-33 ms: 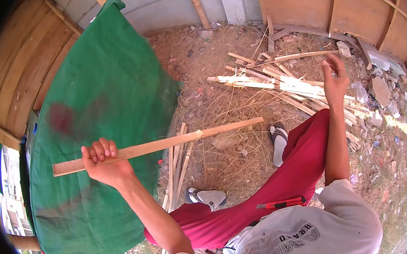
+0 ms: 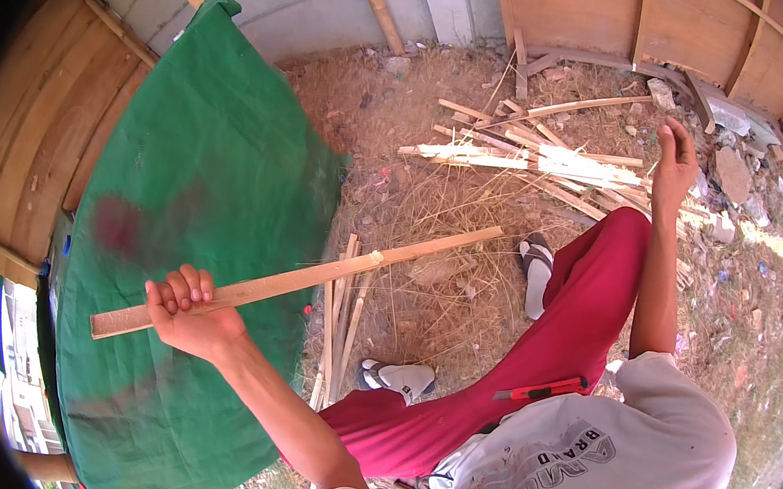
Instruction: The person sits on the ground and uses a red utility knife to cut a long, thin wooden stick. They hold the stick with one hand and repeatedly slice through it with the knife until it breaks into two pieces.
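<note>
My left hand (image 2: 195,315) is closed around a long split bamboo strip (image 2: 318,274) near its wider end. The strip reaches out level to the right, with a pale node partway along it, and its thin end is over the ground. My right hand (image 2: 674,165) is raised at the right with nothing in it, fingers stretched out, the thumb side partly hidden. Closest to that hand lies a pile of split bamboo strips (image 2: 468,157) on the ground. Across my waist rests a red utility knife (image 2: 540,389).
A green sheet (image 2: 210,149) hangs at the left, behind the held strip. Several more bamboo strips (image 2: 332,332) lie beside my left foot. Rubble (image 2: 734,175) and stones line the right side. Wooden panels (image 2: 576,5) and a grey wall (image 2: 320,13) enclose the far side.
My left hand has shifted slightly left with the bamboo strip. My right hand has moved a little to the right and down, and my right knee has tilted slightly outward.
</note>
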Motion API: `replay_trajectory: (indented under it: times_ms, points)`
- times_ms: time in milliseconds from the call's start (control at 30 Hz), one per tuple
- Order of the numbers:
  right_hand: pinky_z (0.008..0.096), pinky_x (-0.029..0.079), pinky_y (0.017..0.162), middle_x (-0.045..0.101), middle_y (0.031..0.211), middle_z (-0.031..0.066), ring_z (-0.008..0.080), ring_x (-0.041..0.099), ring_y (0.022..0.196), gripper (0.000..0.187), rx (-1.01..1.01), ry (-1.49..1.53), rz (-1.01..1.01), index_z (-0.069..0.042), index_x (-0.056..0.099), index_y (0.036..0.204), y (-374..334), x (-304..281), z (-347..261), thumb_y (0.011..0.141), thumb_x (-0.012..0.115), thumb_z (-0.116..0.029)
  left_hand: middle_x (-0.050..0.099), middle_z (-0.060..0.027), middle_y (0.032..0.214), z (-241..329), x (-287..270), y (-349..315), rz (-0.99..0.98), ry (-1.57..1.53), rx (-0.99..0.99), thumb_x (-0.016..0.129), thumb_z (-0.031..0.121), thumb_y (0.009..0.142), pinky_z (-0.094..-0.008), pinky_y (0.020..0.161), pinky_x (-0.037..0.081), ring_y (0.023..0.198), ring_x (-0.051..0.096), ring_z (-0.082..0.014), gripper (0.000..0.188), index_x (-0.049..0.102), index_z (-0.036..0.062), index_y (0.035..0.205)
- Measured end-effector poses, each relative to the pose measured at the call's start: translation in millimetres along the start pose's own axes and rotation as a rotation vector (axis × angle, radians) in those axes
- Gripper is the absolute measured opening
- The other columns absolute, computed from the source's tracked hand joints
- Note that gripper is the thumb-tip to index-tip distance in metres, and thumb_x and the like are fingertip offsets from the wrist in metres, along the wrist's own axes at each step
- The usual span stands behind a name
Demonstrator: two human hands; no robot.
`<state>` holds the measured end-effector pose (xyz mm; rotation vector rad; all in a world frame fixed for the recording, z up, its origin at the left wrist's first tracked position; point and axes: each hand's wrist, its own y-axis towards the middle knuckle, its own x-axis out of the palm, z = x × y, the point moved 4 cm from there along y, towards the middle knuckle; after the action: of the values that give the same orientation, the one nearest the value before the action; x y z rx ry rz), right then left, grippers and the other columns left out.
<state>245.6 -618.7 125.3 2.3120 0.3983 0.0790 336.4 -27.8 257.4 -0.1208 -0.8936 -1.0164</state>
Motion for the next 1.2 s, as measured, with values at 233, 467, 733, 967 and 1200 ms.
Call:
replay_trajectory:
  times_ms: [233, 467, 733, 967, 1200]
  points:
    - [0.0438, 0.056, 0.082, 0.069, 0.114, 0.0255, 0.0357, 0.070, 0.100, 0.055, 0.836, -0.921, -0.655, 0.005, 0.063, 0.121, -280.0, -263.0, 273.4, 0.089, 0.072, -0.039, 0.022, 0.0012, 0.062, 50.2, 44.3, 38.8, -0.103, 0.027, 0.041, 0.048, 0.014, 0.101, -0.0276, 0.046, 0.020, 0.057, 0.021, -0.0119, 0.041, 0.023, 0.0161, 0.067]
    - [0.0484, 0.053, 0.093, 0.067, 0.116, 0.0287, 0.0395, 0.067, 0.110, 0.051, 1.136, -1.252, -1.082, -0.004, 0.070, 0.120, -544.4, -368.4, 233.9, 0.082, 0.071, -0.038, 0.022, 0.0018, 0.062, 67.4, 69.1, 62.6, -0.139, 0.152, 0.071, 0.051, 0.012, 0.099, -0.0276, 0.047, 0.019, 0.056, 0.021, -0.0108, 0.040, 0.025, 0.0150, 0.069]
    - [0.0495, 0.053, 0.092, 0.067, 0.115, 0.0277, 0.0403, 0.067, 0.108, 0.048, 1.299, -1.197, -0.961, -0.005, 0.072, 0.116, -508.0, -339.7, 200.3, 0.083, 0.071, -0.039, 0.022, 0.0034, 0.063, 19.0, 126.5, 52.4, -0.204, 0.247, 0.056, 0.051, 0.013, 0.100, -0.0278, 0.047, 0.020, 0.055, 0.024, -0.0097, 0.036, 0.027, 0.0133, 0.073]
    - [0.0504, 0.053, 0.091, 0.068, 0.113, 0.0268, 0.0410, 0.067, 0.106, 0.046, 1.328, -1.204, -0.889, -0.005, 0.073, 0.113, -502.9, -321.2, 203.0, 0.083, 0.071, -0.039, 0.022, 0.0036, 0.062, 3.5, 144.5, 46.4, -0.245, 0.240, 0.027, 0.050, 0.014, 0.100, -0.0275, 0.046, 0.020, 0.054, 0.025, -0.0093, 0.035, 0.028, 0.0129, 0.074]
    - [0.0513, 0.053, 0.090, 0.068, 0.112, 0.0259, 0.0416, 0.067, 0.104, 0.043, 1.349, -1.232, -0.644, -0.005, 0.074, 0.110, -490.6, -305.7, 208.0, 0.084, 0.071, -0.039, 0.021, 0.0032, 0.062, 15.3, 126.2, 54.2, -0.198, 0.229, 0.046, 0.051, 0.013, 0.100, -0.0280, 0.047, 0.020, 0.054, 0.023, -0.0097, 0.038, 0.026, 0.0140, 0.071]
